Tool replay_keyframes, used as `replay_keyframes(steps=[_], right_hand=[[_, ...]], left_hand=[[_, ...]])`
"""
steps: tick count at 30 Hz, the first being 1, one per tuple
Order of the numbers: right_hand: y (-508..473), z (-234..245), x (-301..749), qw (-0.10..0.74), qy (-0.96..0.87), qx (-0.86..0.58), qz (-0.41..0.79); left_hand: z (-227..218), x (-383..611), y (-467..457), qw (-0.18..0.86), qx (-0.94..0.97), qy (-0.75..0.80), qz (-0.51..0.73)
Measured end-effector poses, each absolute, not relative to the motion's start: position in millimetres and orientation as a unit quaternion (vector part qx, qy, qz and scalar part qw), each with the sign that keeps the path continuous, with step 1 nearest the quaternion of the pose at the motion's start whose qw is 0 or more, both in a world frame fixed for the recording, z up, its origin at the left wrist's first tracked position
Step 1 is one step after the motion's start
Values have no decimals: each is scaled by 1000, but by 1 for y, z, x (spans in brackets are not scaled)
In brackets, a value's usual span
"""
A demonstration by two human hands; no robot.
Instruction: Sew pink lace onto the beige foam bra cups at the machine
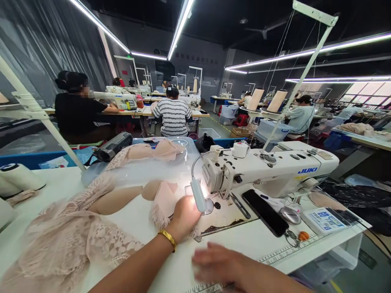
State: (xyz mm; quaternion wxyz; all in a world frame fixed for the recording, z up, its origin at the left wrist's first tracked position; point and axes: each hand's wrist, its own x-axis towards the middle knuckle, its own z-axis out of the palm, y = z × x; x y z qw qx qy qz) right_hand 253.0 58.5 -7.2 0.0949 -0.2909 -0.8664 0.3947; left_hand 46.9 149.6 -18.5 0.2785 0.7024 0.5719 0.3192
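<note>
My left hand (185,216), with a gold bracelet at the wrist, rests on a piece of pink lace fabric (163,203) right beside the needle area of the white JUKI sewing machine (269,169). Its fingers curl down onto the cloth under the machine's lamp (198,197). My right hand (218,263) hovers low at the table's front edge, blurred by motion, and I cannot make out its fingers. More pink lace (70,240) is piled to my left.
A black phone (265,211), scissors (240,204), a silver mouse-like object (290,215) and a control panel (324,219) lie on the white table (244,240). Cream thread cones (18,179) sit at left. Other people sew at tables behind.
</note>
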Motion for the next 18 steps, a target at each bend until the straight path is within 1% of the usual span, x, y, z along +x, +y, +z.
replay_keyframes(steps=[2, 3, 4, 6, 7, 8, 10, 13, 18], right_hand=[[56, 11, 253, 48, -809, -264, 524], [62, 16, 254, 58, -778, -278, 560], [73, 17, 256, 92, -748, -313, 578], [101, 10, 257, 244, -664, -436, 556], [117, 3, 256, 304, -595, -496, 555], [131, -5, 255, 348, -538, -529, 556], [151, -22, 249, 395, -480, -554, 554], [163, -39, 237, 409, -490, -557, 531], [160, -50, 226, 380, -539, -575, 485]], left_hand=[[-18, 47, 151, 279, 702, 572, 320], [-18, 47, 151, 279, 701, 573, 320], [-18, 46, 152, 277, 702, 573, 320], [-19, 46, 154, 272, 704, 571, 322], [-20, 46, 155, 270, 706, 569, 323], [-22, 45, 156, 267, 710, 565, 325], [-27, 45, 158, 260, 718, 556, 328], [-34, 45, 160, 250, 729, 544, 332], [-37, 45, 162, 242, 738, 531, 340]])
